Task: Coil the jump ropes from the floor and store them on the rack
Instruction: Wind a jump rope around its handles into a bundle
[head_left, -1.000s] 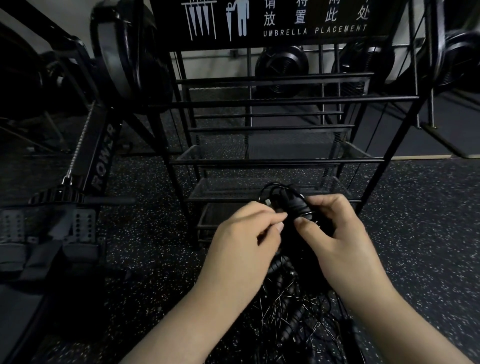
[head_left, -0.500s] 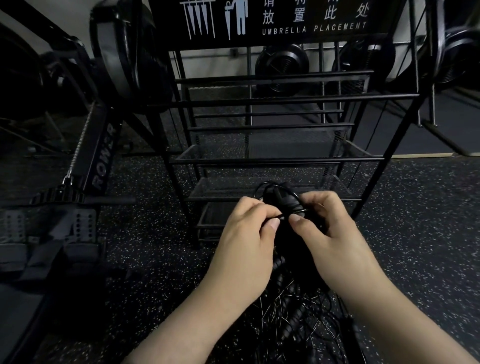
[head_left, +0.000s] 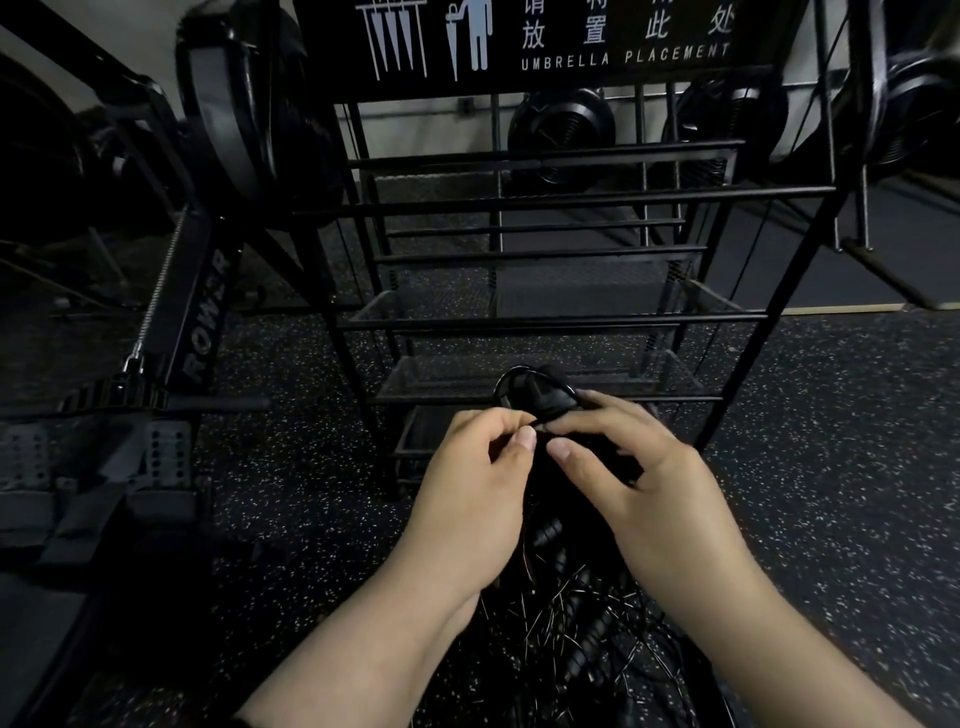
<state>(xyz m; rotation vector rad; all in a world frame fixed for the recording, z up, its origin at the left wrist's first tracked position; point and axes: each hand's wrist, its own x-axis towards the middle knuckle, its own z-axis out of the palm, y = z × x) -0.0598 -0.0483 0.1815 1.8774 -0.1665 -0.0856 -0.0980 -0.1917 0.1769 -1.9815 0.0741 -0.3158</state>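
I judge I'm early on: my left hand (head_left: 475, 483) and right hand (head_left: 628, 467) both pinch one coiled jump rope (head_left: 540, 397), held just short of the rack (head_left: 545, 322). Its shelves look bare. A dark tangle of ropes (head_left: 582, 623) lies on the floor under my wrists; how many, I cannot tell.

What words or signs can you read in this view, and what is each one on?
"UMBRELLA PLACEMENT": sign atop the black rack.
"放置此处": same sign; the Chinese line above it is cut off.
Umbrella and person pictograms: same sign.
"ROWER": rowing machine's beam.
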